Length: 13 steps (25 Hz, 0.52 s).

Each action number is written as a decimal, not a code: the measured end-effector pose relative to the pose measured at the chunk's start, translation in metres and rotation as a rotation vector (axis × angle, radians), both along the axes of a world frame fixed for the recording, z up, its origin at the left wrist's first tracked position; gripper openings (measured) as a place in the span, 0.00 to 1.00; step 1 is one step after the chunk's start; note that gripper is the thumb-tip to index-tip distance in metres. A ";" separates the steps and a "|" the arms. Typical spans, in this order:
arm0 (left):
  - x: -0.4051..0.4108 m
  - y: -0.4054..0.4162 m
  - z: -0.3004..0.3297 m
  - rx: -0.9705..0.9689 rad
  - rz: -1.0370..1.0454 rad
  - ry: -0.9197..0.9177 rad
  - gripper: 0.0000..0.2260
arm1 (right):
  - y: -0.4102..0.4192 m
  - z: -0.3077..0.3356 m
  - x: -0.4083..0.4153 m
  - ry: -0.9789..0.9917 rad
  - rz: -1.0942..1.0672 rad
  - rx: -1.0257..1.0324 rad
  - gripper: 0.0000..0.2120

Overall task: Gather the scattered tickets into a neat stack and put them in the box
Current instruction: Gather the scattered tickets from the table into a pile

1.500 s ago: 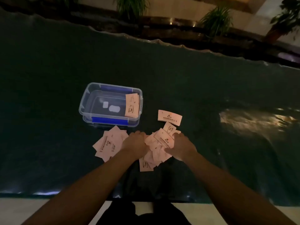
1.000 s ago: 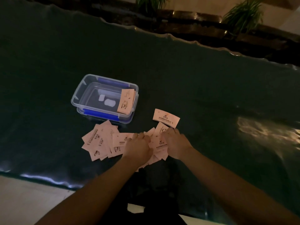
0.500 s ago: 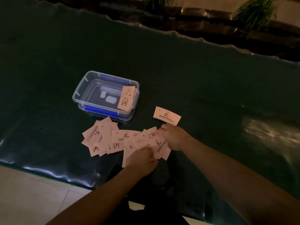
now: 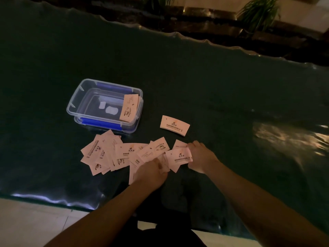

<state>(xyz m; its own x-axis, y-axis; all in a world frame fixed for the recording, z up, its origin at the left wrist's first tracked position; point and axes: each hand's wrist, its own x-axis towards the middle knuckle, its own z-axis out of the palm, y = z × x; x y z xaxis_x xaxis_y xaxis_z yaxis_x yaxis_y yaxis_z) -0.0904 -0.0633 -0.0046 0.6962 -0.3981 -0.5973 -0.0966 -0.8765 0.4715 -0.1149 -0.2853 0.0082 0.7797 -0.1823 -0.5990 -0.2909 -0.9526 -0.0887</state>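
Observation:
Several pale pink tickets (image 4: 114, 154) lie fanned out and overlapping on the dark table. My left hand (image 4: 153, 171) rests on the near edge of the pile, fingers curled onto tickets. My right hand (image 4: 200, 157) pinches a ticket (image 4: 179, 155) at the pile's right end. A single ticket (image 4: 174, 125) lies apart, farther back on the right. A clear plastic box (image 4: 75, 102) with blue clips stands behind the pile, and a small stack of tickets (image 4: 129, 108) leans against its right inner wall.
The dark green table cover (image 4: 213, 86) stretches wide to the right and back. Its near edge (image 4: 53, 200) shows pale floor beyond. Potted plants (image 4: 258, 11) and a dark ledge stand past the far edge.
The pile has been spread leftward into a wider fan. My left hand slid back toward me onto the near edge. My right hand has lifted a ticket at the right end.

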 end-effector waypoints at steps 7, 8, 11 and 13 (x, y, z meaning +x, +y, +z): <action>-0.004 -0.013 -0.004 -0.011 -0.001 0.037 0.06 | -0.005 -0.011 -0.016 -0.041 0.057 -0.067 0.40; -0.005 -0.015 -0.004 -0.025 0.012 0.038 0.10 | -0.005 -0.012 -0.019 -0.037 0.063 -0.073 0.41; -0.005 -0.021 -0.005 -0.055 0.039 0.017 0.27 | -0.006 -0.014 -0.029 -0.021 0.000 -0.074 0.40; -0.004 -0.024 -0.006 -0.062 0.029 -0.003 0.29 | -0.008 -0.015 -0.035 -0.025 -0.063 -0.060 0.40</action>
<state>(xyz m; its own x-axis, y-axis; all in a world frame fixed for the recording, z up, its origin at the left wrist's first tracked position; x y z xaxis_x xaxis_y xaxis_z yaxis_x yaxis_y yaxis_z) -0.0942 -0.0869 -0.0109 0.7096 -0.4141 -0.5701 -0.0731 -0.8480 0.5249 -0.1503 -0.2930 -0.0068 0.7802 -0.2664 -0.5660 -0.3485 -0.9365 -0.0397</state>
